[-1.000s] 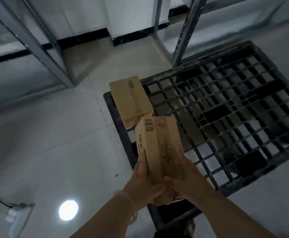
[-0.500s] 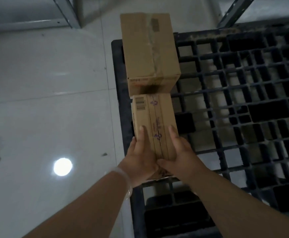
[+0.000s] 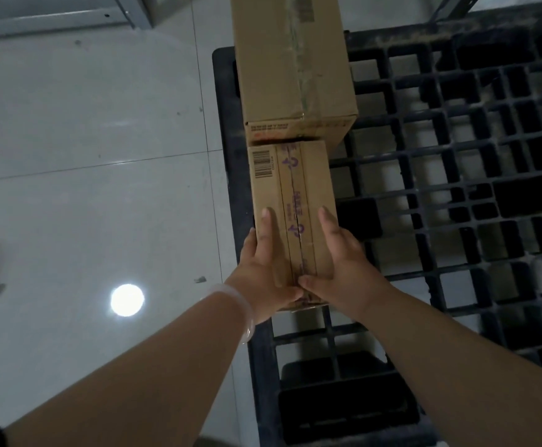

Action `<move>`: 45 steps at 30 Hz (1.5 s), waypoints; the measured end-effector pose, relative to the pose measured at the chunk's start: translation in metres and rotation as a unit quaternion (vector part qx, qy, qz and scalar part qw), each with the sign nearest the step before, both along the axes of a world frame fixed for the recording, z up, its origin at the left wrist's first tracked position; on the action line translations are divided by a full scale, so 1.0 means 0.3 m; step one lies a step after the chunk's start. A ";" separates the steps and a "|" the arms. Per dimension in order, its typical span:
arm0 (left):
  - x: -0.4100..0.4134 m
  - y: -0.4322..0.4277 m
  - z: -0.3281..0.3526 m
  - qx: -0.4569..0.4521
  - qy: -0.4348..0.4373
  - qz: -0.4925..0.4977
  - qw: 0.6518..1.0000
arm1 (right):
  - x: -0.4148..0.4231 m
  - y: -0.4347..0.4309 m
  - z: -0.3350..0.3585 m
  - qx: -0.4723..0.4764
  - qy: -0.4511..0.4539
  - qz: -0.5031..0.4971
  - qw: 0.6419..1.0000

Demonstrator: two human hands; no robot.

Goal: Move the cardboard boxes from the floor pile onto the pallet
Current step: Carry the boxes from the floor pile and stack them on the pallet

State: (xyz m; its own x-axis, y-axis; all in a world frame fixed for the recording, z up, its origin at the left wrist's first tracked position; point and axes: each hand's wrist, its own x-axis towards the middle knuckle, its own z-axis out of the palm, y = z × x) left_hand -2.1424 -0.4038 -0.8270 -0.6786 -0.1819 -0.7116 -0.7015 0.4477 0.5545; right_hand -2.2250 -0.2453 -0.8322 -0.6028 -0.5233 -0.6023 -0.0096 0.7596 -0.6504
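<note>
Two hands clamp a small cardboard box (image 3: 295,195) on the black plastic pallet (image 3: 456,175). The left hand (image 3: 265,269) and the right hand (image 3: 344,266) each form a grip closed on its near end, one finger laid along the top and the thumbs meeting at the near edge. The box appears to rest flat along the pallet's left rim, its far end butted against a larger cardboard box (image 3: 292,66), probably to start a square row from the corner. The symmetrical hold keeps it aligned. A bracelet (image 3: 244,314) circles the left wrist, and tiled floor (image 3: 86,124) lies alongside.
</note>
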 end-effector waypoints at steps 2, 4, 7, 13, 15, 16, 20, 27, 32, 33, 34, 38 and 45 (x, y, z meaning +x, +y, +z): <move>0.002 -0.001 0.003 -0.008 0.002 -0.007 1.000 | -0.003 -0.003 0.012 0.003 -0.005 0.002 1.000; 0.002 -0.001 0.014 -0.020 0.004 -0.014 1.000 | -0.003 -0.002 0.037 0.010 0.003 0.007 1.000; -0.003 -0.002 0.039 -0.047 0.001 -0.031 0.998 | 0.000 0.024 0.093 0.027 0.028 0.021 0.999; -0.023 0.018 0.172 -0.151 0.006 -0.115 0.982 | 0.029 0.180 0.229 0.071 0.062 0.029 0.995; -0.031 0.054 0.231 -0.196 0.019 -0.160 0.967 | 0.071 0.238 0.275 0.098 0.065 0.026 0.993; -0.035 0.080 0.259 -0.214 0.026 -0.189 0.958 | 0.100 0.265 0.297 0.112 0.067 0.027 0.991; -0.036 0.227 0.350 -0.267 0.075 -0.338 0.900 | 0.240 0.388 0.373 0.177 0.111 0.013 0.978; 0.090 0.508 0.531 -0.253 0.151 -0.517 0.804 | 0.617 0.596 0.544 0.215 0.118 -0.135 0.960; 0.280 0.765 0.648 -0.220 0.183 -0.600 0.747 | 0.922 0.730 0.679 0.231 0.107 -0.241 0.937; 0.324 0.823 0.664 -0.211 0.193 -0.612 0.737 | 0.985 0.766 0.699 0.238 0.105 -0.266 0.928; 0.369 0.882 0.676 -0.202 0.204 -0.623 0.728 | 1.048 0.803 0.714 0.245 0.100 -0.290 0.920; 0.553 1.098 0.687 -0.168 0.242 -0.665 0.686 | 1.310 0.953 0.723 0.259 0.056 -0.379 0.887; 0.925 1.430 0.625 -0.141 0.238 -0.734 0.620 | 1.792 1.168 0.665 0.246 -0.003 -0.489 0.837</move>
State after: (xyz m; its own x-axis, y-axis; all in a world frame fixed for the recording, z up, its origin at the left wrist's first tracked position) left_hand -1.8647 0.0252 -0.6395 -0.3811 0.8089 -0.4478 0.7901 0.5364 0.2966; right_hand -1.6874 0.1050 -0.6327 -0.5944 0.5314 -0.6035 0.7754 0.5778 -0.2549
